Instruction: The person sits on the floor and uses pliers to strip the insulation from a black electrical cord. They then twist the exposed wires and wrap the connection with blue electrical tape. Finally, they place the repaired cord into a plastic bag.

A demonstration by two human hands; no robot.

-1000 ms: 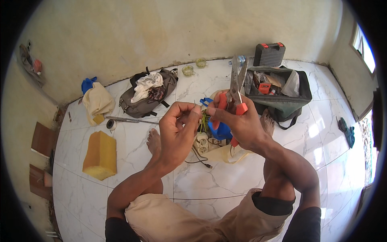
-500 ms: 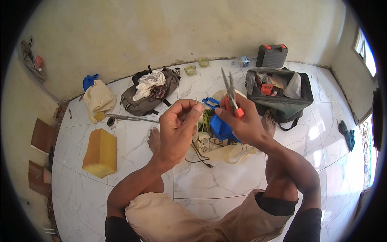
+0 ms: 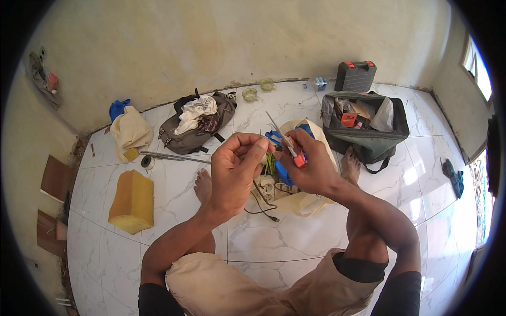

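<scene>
Red-handled grey metal snips above the white marbled floor point forward and leftward, long axis slanting, blades looking narrow. The right hand curls its fingers around the handles; the left hand pinches a thin dark sliver between thumb and forefinger. Both hands partly hide a cream cloth bag with white plastic sockets. A black hard case stands near the floor's far edge.

I find a hand tool in the right hand. Left of the left hand stands a foam block, a tape roll beyond it. Ahead-left of that hand lies a backpack, cloth on it. Ahead-right of the right hand: a tool bag, a hard case behind it, a bottle left of the case
</scene>
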